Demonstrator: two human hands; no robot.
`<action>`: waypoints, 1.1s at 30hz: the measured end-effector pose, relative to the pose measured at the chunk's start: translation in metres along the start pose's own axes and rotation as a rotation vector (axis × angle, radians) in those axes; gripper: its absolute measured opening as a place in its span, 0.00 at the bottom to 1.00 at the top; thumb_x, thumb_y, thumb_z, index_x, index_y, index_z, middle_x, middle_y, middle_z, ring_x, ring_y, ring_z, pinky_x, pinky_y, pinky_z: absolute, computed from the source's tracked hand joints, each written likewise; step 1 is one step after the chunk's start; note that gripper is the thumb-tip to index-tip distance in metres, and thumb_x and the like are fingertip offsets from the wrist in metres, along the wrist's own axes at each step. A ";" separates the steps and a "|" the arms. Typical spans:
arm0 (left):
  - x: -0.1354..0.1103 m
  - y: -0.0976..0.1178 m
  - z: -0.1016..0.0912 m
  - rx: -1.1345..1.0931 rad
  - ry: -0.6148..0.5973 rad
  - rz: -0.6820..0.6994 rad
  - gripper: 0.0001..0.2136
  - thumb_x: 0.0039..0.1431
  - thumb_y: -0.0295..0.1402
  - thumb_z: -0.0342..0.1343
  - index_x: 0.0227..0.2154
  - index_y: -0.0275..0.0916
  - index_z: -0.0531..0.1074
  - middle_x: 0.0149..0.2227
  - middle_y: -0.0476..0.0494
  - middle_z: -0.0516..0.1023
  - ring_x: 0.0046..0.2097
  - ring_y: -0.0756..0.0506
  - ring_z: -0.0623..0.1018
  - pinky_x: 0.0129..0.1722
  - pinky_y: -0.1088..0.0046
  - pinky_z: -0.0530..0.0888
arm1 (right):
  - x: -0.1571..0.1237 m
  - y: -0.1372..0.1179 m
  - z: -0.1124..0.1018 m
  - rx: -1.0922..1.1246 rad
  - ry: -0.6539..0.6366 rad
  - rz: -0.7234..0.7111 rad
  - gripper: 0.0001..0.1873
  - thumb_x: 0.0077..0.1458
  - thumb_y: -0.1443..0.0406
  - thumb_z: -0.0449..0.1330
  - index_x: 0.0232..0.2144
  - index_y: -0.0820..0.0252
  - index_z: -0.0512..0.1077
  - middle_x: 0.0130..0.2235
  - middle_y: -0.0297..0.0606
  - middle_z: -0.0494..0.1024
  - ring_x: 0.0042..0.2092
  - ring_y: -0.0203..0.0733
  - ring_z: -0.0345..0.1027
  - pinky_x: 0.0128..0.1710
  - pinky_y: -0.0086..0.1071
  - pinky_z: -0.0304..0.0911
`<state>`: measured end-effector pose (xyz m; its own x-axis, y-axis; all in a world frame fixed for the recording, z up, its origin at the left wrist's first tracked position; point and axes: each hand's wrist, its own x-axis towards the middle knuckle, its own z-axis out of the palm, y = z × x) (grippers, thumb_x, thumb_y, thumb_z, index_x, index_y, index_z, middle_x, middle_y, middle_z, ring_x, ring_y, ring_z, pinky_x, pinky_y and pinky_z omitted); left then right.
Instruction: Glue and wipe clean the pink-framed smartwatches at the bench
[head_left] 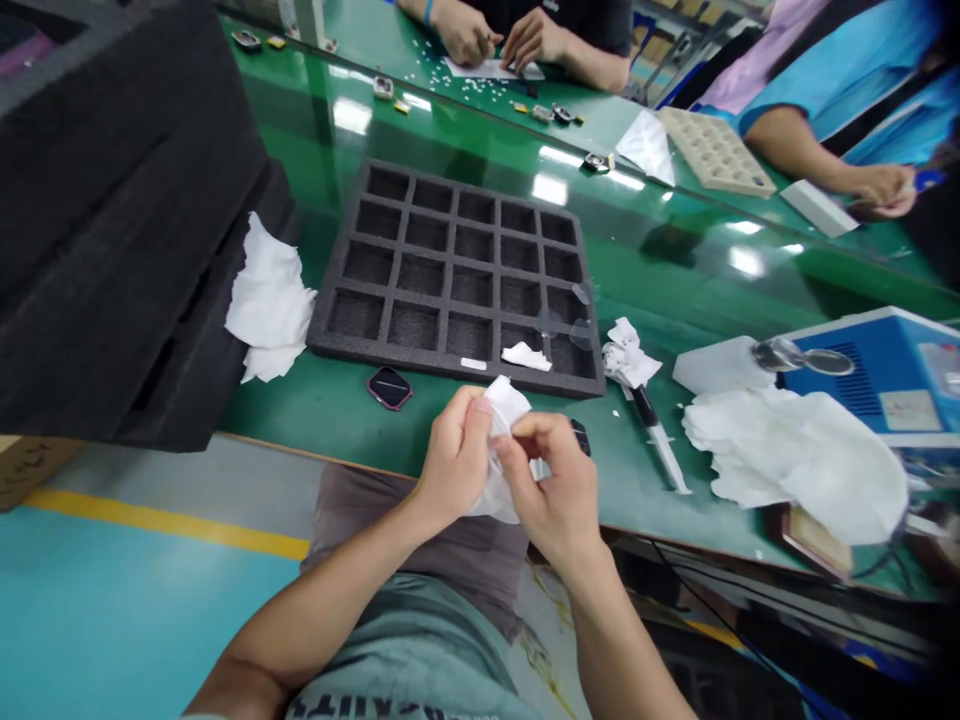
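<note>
Between my two hands is a crumpled white tissue (507, 402), held just over the front edge of the green bench. My left hand (457, 455) is closed, its thumb and fingers pinching the tissue's left side. Curled over the right side, my right hand (553, 475) grips the tissue with thumb and forefinger. Whether something is wrapped inside the tissue, I cannot tell. A small dark object (580, 437) shows partly behind my right hand. To the left lies a dark, pink-rimmed watch-like part (389, 388). Beyond my hands sits a black foam tray (450, 366) with many compartments, a tissue scrap (526, 355) on its front edge.
Stacked black foam blocks (120, 230) stand at left beside white tissues (271, 300). Right of the tray are a syringe (664, 445), a white bottle (716, 365), a tissue pile (795, 455) and a blue box (885, 370). Across the bench, co-workers' hands (502, 40) handle small parts.
</note>
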<state>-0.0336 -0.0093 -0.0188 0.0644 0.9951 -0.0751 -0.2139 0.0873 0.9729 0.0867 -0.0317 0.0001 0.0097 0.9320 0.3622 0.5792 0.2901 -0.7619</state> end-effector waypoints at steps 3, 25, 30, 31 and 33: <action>-0.001 -0.001 0.001 -0.043 -0.022 -0.005 0.13 0.73 0.40 0.45 0.33 0.40 0.67 0.29 0.52 0.66 0.31 0.49 0.65 0.34 0.72 0.63 | -0.012 0.000 0.003 0.102 0.043 0.045 0.12 0.61 0.67 0.64 0.48 0.54 0.74 0.33 0.31 0.75 0.31 0.35 0.69 0.31 0.29 0.68; 0.002 0.007 -0.010 -0.243 -0.106 -0.145 0.16 0.66 0.44 0.52 0.25 0.41 0.61 0.26 0.53 0.59 0.29 0.50 0.58 0.31 0.72 0.60 | 0.014 -0.009 -0.002 -0.014 0.042 -0.089 0.08 0.62 0.67 0.63 0.29 0.55 0.74 0.28 0.32 0.75 0.29 0.36 0.66 0.28 0.31 0.64; 0.006 0.008 -0.010 -0.209 -0.110 -0.122 0.16 0.66 0.43 0.52 0.25 0.40 0.63 0.26 0.52 0.61 0.30 0.49 0.60 0.33 0.72 0.62 | 0.013 -0.015 -0.005 0.033 -0.011 -0.099 0.05 0.58 0.66 0.69 0.30 0.55 0.77 0.33 0.35 0.76 0.31 0.37 0.67 0.29 0.32 0.66; 0.007 0.009 -0.011 -0.209 -0.118 -0.127 0.16 0.66 0.43 0.52 0.24 0.41 0.61 0.26 0.53 0.59 0.30 0.50 0.59 0.32 0.73 0.61 | 0.015 -0.015 -0.004 0.068 -0.015 -0.065 0.05 0.58 0.66 0.69 0.29 0.55 0.77 0.32 0.34 0.76 0.32 0.37 0.68 0.30 0.32 0.66; 0.008 0.009 -0.012 -0.209 -0.137 -0.141 0.18 0.66 0.43 0.53 0.23 0.41 0.59 0.25 0.54 0.57 0.28 0.50 0.57 0.30 0.73 0.60 | 0.021 -0.012 -0.003 0.150 -0.016 0.040 0.06 0.58 0.66 0.67 0.28 0.56 0.76 0.30 0.33 0.76 0.31 0.37 0.69 0.29 0.31 0.66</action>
<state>-0.0465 -0.0005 -0.0128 0.2362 0.9580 -0.1623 -0.3886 0.2462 0.8879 0.0821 -0.0162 0.0184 0.0161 0.9465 0.3223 0.4507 0.2809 -0.8473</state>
